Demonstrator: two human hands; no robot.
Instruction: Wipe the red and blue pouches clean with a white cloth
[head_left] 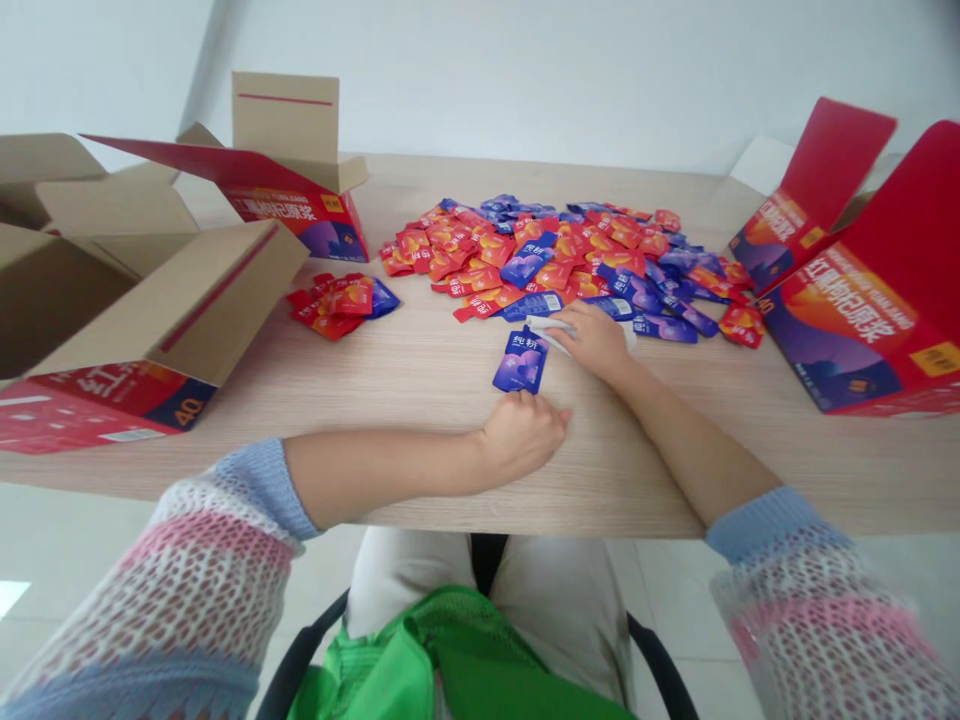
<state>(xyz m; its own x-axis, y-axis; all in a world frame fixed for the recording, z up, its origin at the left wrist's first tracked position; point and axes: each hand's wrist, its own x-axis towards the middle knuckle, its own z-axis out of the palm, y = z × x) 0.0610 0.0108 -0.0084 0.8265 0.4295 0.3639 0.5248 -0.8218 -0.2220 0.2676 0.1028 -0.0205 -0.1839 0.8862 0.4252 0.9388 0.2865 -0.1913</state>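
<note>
A blue-purple pouch [520, 361] with white lettering stands out just in front of the pile, its near edge at the knuckles of my left hand [523, 433]. The fingers of that hand are curled closed on this edge of the pouch. My right hand [591, 338] grips a folded white tissue [546, 326] and presses it at the pouch's far end. Part of the tissue shows beyond the fingers, and the palm hides the rest. Behind both hands spreads a heap of red pouches [480, 277] and blue pouches [634, 287].
To the left, a smaller group of pouches [337, 303] lies beside a large open carton [150, 300]. Another open red box [300, 205] stands behind it. At the right are more open red boxes [855, 310]. The wooden table [420, 380] ends at my lap.
</note>
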